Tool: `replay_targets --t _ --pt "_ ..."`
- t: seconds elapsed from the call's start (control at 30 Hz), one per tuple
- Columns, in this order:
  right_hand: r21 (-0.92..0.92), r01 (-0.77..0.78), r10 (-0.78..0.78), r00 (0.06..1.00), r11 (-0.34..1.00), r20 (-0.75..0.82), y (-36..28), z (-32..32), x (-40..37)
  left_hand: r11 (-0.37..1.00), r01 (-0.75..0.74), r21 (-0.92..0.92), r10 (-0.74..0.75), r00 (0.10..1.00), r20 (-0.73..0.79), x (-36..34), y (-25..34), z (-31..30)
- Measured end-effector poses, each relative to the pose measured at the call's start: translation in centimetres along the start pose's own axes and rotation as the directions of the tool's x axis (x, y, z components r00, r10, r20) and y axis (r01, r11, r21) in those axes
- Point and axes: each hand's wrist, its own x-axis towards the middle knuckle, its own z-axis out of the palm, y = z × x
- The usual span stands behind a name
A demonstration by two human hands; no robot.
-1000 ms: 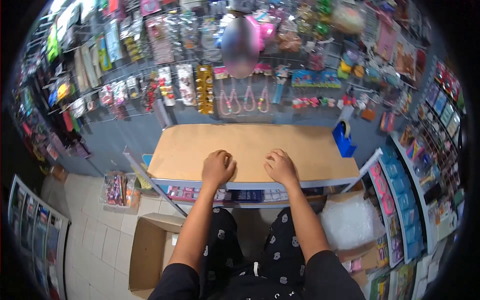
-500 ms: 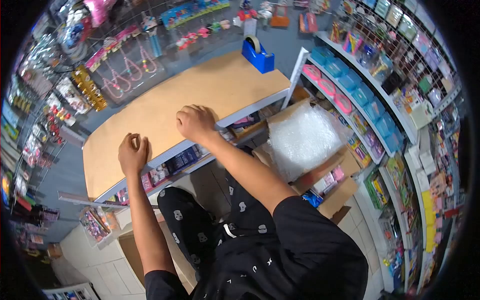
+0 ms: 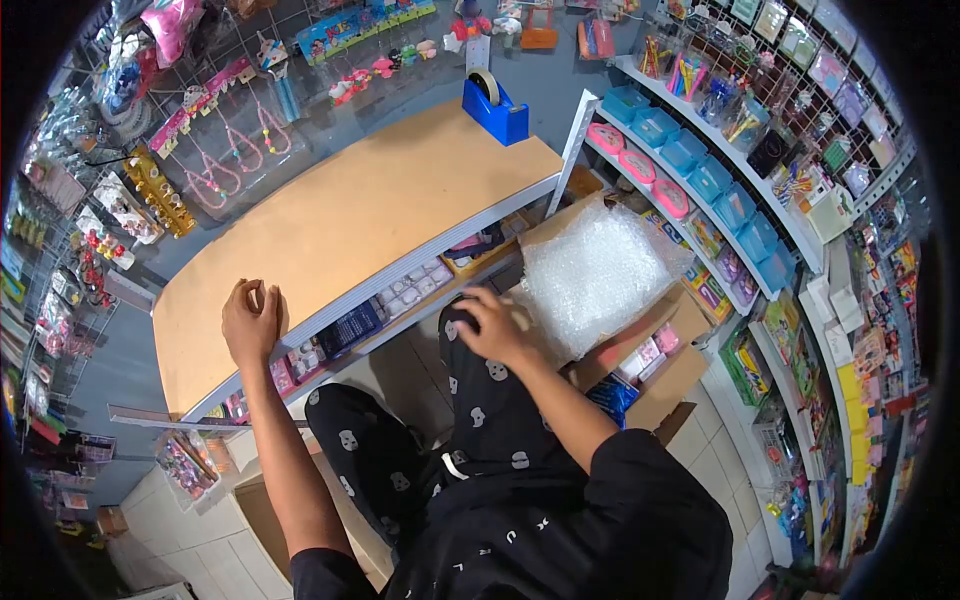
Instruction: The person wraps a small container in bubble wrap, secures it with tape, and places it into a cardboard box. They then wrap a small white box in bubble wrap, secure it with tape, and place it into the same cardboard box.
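Note:
My left hand rests on the wooden tabletop near its front edge. Its fingers are loosely curled, the thumb stands apart from them, and nothing shows in it. Above my knee, in front of the table, hovers my right hand with its fingers bent but apart, holding nothing visible. The bubble-wrapped bundle lies to the right of that hand, on a cardboard box. At the table's far right end stands a blue tape dispenser with a roll of tape on it.
Below the tabletop, a shelf holds small boxed goods. An open carton with packets stands on the floor at right. Shelves with blue baskets curve along the right side. Hanging trinkets cover the wall behind the table.
My right hand has come off the tabletop, moving back and to the right over my knee, and its fingers have uncurled. My left hand has stayed on the table.

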Motion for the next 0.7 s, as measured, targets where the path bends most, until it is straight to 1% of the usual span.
replay_targets --t 0.03,0.07,0.1,0.13,0.17,0.27,0.37,0.47,0.57,0.7 --pt "-0.007 -0.115 0.114 0.992 0.993 -0.054 1.5 -1.2 -0.6 1.000 0.001 0.006 -0.001 1.000 -0.001 0.0 0.0 0.0" --pt "-0.116 -0.154 0.139 0.982 0.981 -0.126 3.5 -2.5 -1.2 1.000 0.005 0.003 -0.005 1.000 -0.001 0.1 0.1 0.0" --pt "-0.207 -0.143 0.106 0.978 0.968 -0.181 5.9 -3.7 -1.8 1.000 0.009 0.001 -0.009 1.000 0.000 0.1 0.1 -0.1" --pt "-0.253 -0.280 0.223 0.947 0.926 -0.232 6.3 -5.6 -2.0 1.000 0.012 -0.002 -0.012 1.000 0.002 0.0 0.1 0.0" --pt "-0.357 -0.375 0.290 0.918 0.855 -0.271 8.3 -6.6 -2.6 1.000 0.017 0.002 -0.017 1.000 0.002 0.0 0.1 0.0" --pt "-0.515 -0.603 0.468 0.798 0.610 -0.380 9.2 -8.8 -3.3 1.000 0.020 0.005 -0.020 1.000 0.003 0.1 0.2 -0.1" --pt "-0.581 -0.657 0.647 0.713 0.480 -0.271 9.5 -9.5 -3.7 1.000 0.016 0.006 -0.016 1.000 0.005 0.1 0.2 -0.2" --pt "-0.602 -0.634 0.642 0.726 0.485 -0.248 10.7 -9.3 -4.1 1.000 0.012 0.001 -0.012 1.000 -0.004 -0.1 0.1 0.0" --pt "-0.593 -0.643 0.656 0.716 0.485 -0.240 11.1 -9.4 -4.2 1.000 0.009 -0.018 -0.009 1.000 0.001 0.1 -0.2 0.2" --pt "-0.582 -0.653 0.646 0.716 0.484 -0.265 11.5 -9.1 -4.4 1.000 -0.002 -0.017 0.002 1.000 -0.002 0.1 -0.3 0.2"
